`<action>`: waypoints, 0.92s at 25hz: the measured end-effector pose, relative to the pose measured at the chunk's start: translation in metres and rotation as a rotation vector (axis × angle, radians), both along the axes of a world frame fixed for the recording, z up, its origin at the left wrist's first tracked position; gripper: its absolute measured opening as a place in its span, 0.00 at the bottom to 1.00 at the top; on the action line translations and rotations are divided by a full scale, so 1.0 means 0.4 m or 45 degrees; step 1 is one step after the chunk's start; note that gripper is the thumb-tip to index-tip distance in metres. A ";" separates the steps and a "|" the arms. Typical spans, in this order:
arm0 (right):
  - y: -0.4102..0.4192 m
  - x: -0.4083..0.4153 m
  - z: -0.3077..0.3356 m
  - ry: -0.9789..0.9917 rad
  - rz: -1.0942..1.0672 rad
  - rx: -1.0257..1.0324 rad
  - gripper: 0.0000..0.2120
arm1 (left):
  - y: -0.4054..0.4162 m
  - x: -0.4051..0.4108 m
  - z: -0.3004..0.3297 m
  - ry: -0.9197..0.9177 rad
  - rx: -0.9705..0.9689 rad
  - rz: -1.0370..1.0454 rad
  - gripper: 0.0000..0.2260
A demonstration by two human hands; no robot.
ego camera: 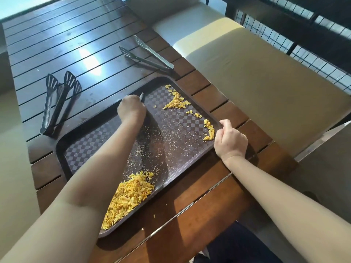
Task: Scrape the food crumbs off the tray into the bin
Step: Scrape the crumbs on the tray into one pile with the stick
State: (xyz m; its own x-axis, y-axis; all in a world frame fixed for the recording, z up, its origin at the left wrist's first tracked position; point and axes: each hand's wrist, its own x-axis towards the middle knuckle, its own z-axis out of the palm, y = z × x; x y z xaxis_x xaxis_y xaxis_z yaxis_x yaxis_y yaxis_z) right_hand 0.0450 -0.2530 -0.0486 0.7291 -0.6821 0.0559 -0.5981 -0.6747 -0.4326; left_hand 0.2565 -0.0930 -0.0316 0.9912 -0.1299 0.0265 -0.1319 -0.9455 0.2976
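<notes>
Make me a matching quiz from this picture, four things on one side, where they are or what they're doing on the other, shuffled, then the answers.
Things
1. left hand
2. right hand
3. black tongs
4. big crumb pile

Places or states
A. lying on the table beyond the tray's far left edge
B. heaped in the tray's near corner
C. grips a thin metal tool over the tray
D. holds the tray's right rim

Pairs: 1-C, 2-D, 3-A, 4-B

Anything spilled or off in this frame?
Yes: a few yellow crumbs lie on the wooden table, just past the tray rim nearest the person, beside the big crumb pile. Smaller clusters remain scattered on the tray. No bin is in view.
</notes>
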 end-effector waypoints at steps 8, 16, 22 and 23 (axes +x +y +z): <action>0.003 0.000 0.004 -0.011 0.000 -0.009 0.26 | -0.069 -0.071 -0.003 0.038 0.025 -0.402 0.12; 0.006 0.002 0.004 -0.025 -0.015 -0.015 0.26 | -0.078 0.009 0.001 0.023 0.017 -0.174 0.12; 0.006 0.002 0.005 -0.043 -0.010 -0.009 0.25 | -0.147 0.031 0.005 0.076 0.073 -0.353 0.14; 0.007 0.002 0.006 -0.039 -0.010 -0.007 0.25 | -0.151 0.029 0.005 0.080 0.078 -0.381 0.13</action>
